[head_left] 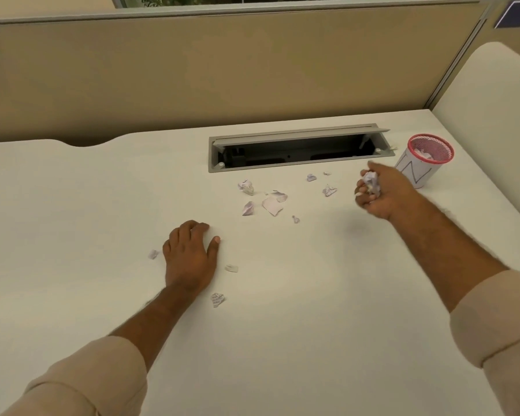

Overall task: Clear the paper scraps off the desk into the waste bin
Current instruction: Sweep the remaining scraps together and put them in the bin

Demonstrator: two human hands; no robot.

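**Right hand holds a paper wad beside the bin**

The right hand (376,192) is lifted above the counter (312,310), its fingers curled around a crumpled wad (370,182). It is just left of the bin (424,163), a small cup with a red mesh rim that stands at the far right and has some paper inside. The left hand (189,255) rests palm down on the counter, fingers bent a little, holding nothing. Many scraps (272,205) lie in the middle, near the open cable tray (297,151). Three more scraps lie close around the left hand.
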